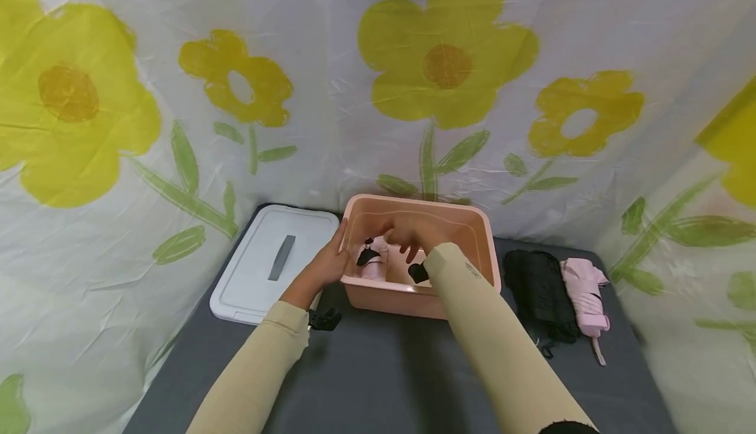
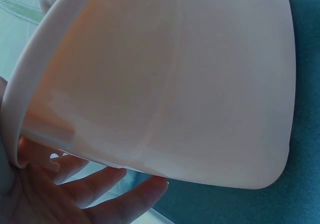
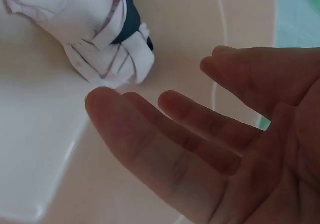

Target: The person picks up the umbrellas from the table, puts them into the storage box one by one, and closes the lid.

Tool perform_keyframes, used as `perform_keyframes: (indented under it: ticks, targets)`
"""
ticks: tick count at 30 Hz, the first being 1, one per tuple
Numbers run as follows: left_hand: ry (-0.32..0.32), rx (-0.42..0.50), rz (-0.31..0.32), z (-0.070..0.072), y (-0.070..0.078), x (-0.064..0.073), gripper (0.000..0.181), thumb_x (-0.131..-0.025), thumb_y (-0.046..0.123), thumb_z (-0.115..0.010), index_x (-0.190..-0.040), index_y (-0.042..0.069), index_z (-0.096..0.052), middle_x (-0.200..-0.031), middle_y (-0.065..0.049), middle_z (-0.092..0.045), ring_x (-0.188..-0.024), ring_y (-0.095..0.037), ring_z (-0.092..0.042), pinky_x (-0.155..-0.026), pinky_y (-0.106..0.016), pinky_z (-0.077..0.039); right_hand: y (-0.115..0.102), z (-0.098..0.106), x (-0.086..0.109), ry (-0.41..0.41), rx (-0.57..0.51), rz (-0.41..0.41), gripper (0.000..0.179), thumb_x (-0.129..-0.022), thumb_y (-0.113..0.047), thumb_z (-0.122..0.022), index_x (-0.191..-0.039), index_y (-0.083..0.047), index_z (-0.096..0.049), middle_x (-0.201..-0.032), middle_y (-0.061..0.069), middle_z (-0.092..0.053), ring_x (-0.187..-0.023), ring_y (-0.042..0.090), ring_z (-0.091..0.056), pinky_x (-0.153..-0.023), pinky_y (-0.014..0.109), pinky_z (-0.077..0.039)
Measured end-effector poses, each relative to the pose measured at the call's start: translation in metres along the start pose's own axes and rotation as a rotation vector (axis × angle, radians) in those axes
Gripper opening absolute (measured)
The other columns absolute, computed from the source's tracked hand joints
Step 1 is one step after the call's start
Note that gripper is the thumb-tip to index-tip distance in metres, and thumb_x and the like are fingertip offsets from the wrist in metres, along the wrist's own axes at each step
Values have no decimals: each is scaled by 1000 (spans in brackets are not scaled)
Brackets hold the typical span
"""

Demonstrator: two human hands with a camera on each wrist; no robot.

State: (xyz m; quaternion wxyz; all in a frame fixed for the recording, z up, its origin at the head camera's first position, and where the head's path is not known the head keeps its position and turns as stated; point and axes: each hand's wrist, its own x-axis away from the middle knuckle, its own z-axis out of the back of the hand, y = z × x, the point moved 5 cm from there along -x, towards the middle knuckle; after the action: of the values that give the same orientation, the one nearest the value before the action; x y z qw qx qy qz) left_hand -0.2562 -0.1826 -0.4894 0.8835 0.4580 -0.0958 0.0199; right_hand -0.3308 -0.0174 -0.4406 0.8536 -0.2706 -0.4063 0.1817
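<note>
A pink plastic bin stands against the flowered curtain. Inside, at its left end, lies a folded pale pink umbrella with a dark band; its wrapped fabric shows closely in the right wrist view. My left hand holds the bin's left end by the rim. In the left wrist view the fingers lie along the bin's outer wall, with the rim between them and the thumb. Over the bin's interior is my right hand. Its fingers are loosely bent, apart from the umbrella, and hold nothing.
A white lid with a grey handle lies left of the bin on the dark table. To the right lie a folded black umbrella and a folded pink umbrella with a wrist strap. The flowered curtain surrounds the table.
</note>
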Motion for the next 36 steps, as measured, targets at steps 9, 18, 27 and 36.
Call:
perform_keyframes:
  ticks: [9,18,27,36]
  targets:
    - [9,34,-17,4,2,-1,70,-99,14,-32,-157,29,3,-162,-17,-15,-146,-37,-23,-116,-54,-22,-3,12,30,3,88,65,46,-100,-18,-46,-146,-19,-43,-128,8,-52,-77,21,-43,-77,45,-54]
    - [11,17,-26,3,2,2,69,-99,14,-32,-157,26,3,-162,-19,-14,-146,-38,-22,-116,-55,-23,1,11,51,59,111,293,30,-99,-6,-41,-122,-8,-60,-82,3,-47,-55,14,-34,-52,26,-34]
    - [-8,26,-17,-2,5,3,68,-100,15,-32,-157,28,4,-162,-17,-13,-146,-37,-22,-116,-56,-22,13,9,67,72,86,293,41,-97,-6,-42,-136,-13,-54,-98,12,-57,-64,16,-45,-58,30,-43]
    - [-8,-6,-4,-2,4,1,69,-100,14,-30,-157,28,7,-162,-18,-12,-145,-40,-23,-115,-57,-24,24,11,77,111,96,259,41,-100,-13,-45,-140,-19,-53,-138,10,-56,-112,28,-60,-81,38,-55]
